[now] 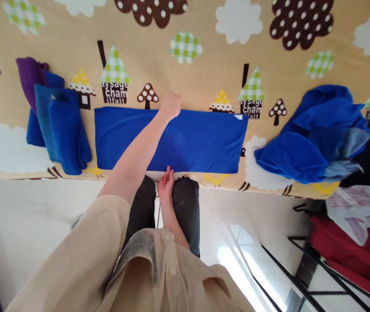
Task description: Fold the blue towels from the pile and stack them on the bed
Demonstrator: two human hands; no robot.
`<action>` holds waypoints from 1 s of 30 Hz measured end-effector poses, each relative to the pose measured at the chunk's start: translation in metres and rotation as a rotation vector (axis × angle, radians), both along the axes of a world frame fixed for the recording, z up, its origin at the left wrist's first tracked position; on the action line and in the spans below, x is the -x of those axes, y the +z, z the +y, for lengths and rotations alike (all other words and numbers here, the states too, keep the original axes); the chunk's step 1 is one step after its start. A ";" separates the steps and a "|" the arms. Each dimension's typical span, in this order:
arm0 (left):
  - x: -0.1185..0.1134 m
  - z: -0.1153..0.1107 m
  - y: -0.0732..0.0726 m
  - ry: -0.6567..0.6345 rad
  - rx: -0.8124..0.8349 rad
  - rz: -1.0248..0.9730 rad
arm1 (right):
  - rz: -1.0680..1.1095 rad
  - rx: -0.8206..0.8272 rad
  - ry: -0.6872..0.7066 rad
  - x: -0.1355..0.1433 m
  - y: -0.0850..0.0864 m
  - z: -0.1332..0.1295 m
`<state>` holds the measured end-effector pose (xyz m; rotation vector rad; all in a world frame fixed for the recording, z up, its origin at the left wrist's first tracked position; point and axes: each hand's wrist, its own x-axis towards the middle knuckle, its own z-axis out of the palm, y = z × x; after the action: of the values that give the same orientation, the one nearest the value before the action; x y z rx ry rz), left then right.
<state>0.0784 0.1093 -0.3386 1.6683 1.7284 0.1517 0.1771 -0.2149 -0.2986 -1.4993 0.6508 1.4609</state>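
Note:
A blue towel [204, 141], folded into a long flat strip, lies crosswise in front of me. My left hand [171, 105] reaches over it to the middle of its far edge, with the fingers closed there on the cloth. At the middle of the near edge, by the bed's rim, my right hand [165, 184] is turned palm up, its fingertips pinching the towel's edge. A small white tag shows at the strip's far right corner.
Folded blue and purple cloths [63, 125] are stacked at left. A crumpled pile of blue cloth [318, 134] lies at right. All rest on a patterned bedsheet [201, 78]. A black-framed rack [305, 281], a red bag [350, 251] and a white plastic bag [363, 208] stand lower right.

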 end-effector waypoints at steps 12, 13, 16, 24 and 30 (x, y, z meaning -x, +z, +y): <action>0.005 -0.012 0.027 0.083 -0.105 -0.252 | 0.036 -0.062 0.112 -0.004 0.019 -0.014; 0.005 -0.011 0.038 0.101 -0.116 -0.241 | 0.043 -0.081 0.135 -0.005 0.023 -0.016; 0.012 -0.012 0.081 0.171 -0.153 -0.264 | 0.078 -0.181 0.196 -0.009 0.039 -0.026; 0.041 -0.062 0.220 0.457 -0.175 -0.481 | 0.075 -0.541 0.379 -0.025 0.103 -0.050; 0.066 -0.124 0.345 0.605 -0.438 -0.671 | -0.281 -0.837 0.405 -0.068 0.175 -0.017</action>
<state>0.0126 -0.0150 0.0064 1.0975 1.6543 1.2898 0.2453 -0.2322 -0.1238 -1.1400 -0.4339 1.4964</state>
